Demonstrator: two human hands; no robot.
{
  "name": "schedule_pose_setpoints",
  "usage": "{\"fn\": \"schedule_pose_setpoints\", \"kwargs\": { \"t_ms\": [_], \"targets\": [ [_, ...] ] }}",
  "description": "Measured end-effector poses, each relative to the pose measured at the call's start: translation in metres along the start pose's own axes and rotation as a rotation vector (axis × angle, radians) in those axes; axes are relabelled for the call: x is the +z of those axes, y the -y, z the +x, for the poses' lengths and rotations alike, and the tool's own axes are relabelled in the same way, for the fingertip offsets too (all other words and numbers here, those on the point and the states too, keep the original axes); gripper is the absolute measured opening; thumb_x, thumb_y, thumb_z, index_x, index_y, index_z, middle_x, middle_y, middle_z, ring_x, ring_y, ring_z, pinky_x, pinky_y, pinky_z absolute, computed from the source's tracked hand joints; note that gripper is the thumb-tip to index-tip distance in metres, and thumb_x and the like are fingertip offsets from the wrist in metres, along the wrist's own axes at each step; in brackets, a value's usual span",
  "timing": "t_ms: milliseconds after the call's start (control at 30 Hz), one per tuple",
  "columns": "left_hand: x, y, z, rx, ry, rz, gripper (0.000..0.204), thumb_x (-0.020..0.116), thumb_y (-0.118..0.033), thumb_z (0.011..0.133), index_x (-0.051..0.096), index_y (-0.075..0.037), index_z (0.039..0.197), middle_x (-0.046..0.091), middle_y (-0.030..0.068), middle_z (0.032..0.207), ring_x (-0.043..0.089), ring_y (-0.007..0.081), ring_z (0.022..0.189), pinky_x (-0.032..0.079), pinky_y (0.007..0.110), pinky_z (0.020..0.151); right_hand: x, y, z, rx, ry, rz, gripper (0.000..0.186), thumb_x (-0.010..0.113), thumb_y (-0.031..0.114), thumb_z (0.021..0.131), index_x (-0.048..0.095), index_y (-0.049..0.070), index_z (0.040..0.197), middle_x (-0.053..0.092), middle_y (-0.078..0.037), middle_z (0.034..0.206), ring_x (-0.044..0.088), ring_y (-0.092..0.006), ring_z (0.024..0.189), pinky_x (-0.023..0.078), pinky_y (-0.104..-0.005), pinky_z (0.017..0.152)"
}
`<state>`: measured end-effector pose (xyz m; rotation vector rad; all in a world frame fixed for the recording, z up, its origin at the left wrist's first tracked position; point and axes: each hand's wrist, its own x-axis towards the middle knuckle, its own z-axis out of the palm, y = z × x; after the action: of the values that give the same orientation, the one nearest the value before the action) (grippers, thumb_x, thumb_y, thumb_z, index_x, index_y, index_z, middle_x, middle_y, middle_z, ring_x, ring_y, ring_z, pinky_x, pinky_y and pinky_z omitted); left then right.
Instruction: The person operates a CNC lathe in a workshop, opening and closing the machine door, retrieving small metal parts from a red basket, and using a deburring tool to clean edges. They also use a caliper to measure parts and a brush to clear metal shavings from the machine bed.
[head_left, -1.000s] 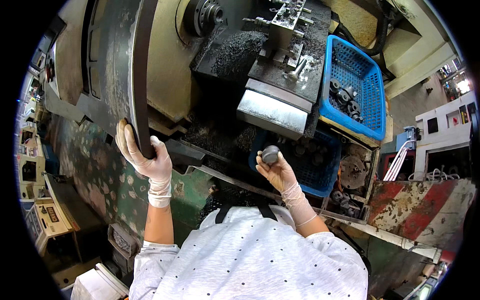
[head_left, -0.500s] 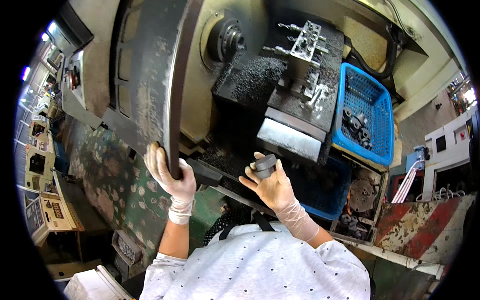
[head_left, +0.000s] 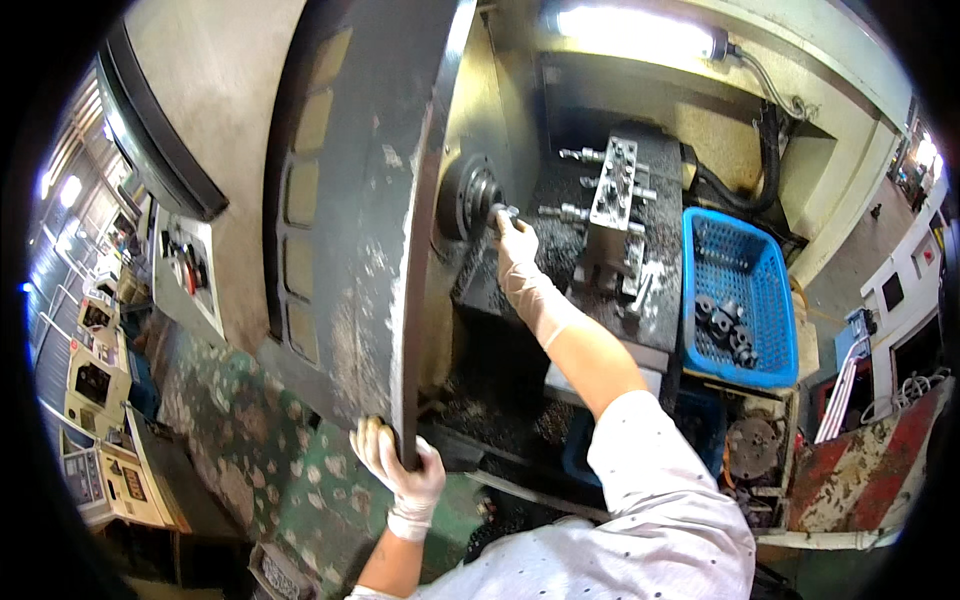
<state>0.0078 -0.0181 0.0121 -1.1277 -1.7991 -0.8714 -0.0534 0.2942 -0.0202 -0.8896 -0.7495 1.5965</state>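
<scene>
My left hand (head_left: 402, 468), in a white glove, is wrapped round the lower edge of the machine's dark sliding door (head_left: 350, 270). My right arm reaches into the lathe's work space. There the gloved right hand (head_left: 517, 245) has its fingers closed on a small round metal part (head_left: 508, 211), mostly hidden by the fingers. It is right at the front of the lathe chuck (head_left: 466, 196); whether the part sits inside the jaws I cannot tell. To the right of that hand stands the tool block (head_left: 612, 200), with several drills and tool holders pointing toward the chuck.
A blue plastic basket (head_left: 742, 372) with several dark metal parts stands right of the tool block. Another blue bin (head_left: 578, 455) sits lower, partly behind my arm. Dark metal chips (head_left: 500, 390) cover the machine bed. A lit lamp (head_left: 640, 32) runs along the back.
My right hand has moved forward and up from near my body to the chuck, carrying the round metal part. The left hand still grips the door edge. The view has shifted.
</scene>
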Motion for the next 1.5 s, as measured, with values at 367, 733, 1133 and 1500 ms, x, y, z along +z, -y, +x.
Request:
{"fn": "schedule_pose_setpoints", "kwargs": {
  "t_ms": [367, 733, 1133, 1500],
  "targets": [
    [-0.002, 0.011, -0.021, 0.016, 0.094, -0.03, 0.047, 0.043, -0.004, 0.064, 0.03, -0.001, 0.109, 0.035, 0.017, 0.108, 0.032, 0.0339, 0.104, 0.017, 0.052, 0.089, 0.006, -0.027, 0.053, -0.352, -0.06, -0.396, 0.041, 0.06, 0.02, 0.066, 0.048, -0.005, 0.096, 0.053, -0.015, 0.091, 0.051, -0.0212, 0.083, 0.037, -0.0269, 0.075],
    [-0.003, 0.012, -0.023, 0.016, 0.096, -0.034, 0.046, 0.045, -0.006, 0.063, 0.031, -0.002, 0.107, 0.035, 0.0173, 0.107, 0.031, 0.0338, 0.104, 0.015, 0.052, 0.089, 0.008, -0.001, 0.05, -0.203, 0.056, -0.593, 0.043, 0.048, 0.035, 0.071, 0.051, -0.002, 0.092, 0.053, -0.018, 0.09, 0.05, -0.0272, 0.087, 0.037, -0.0297, 0.075],
    [-0.004, 0.011, -0.019, 0.002, 0.084, -0.038, 0.046, 0.047, -0.004, 0.056, 0.034, -0.006, 0.1, 0.037, 0.0129, 0.1, 0.036, 0.0311, 0.097, 0.018, 0.049, 0.087, 0.003, -0.003, 0.067, 0.002, 0.115, -0.775, 0.06, 0.04, 0.048, 0.07, 0.054, -0.01, 0.071, 0.054, -0.024, 0.067, 0.054, -0.0305, 0.07, 0.039, -0.0341, 0.064],
    [-0.004, 0.01, -0.018, 0.002, 0.078, -0.03, 0.046, 0.047, -0.003, 0.054, 0.035, -0.007, 0.098, 0.037, 0.011, 0.094, 0.036, 0.0294, 0.095, 0.017, 0.048, 0.088, -0.006, -0.004, 0.02, -0.503, 0.157, -0.855, 0.047, 0.051, 0.024, 0.072, 0.036, 0.005, 0.111, 0.044, -0.019, 0.095, 0.045, -0.0291, 0.088, 0.036, -0.0325, 0.076]
  ]
}}
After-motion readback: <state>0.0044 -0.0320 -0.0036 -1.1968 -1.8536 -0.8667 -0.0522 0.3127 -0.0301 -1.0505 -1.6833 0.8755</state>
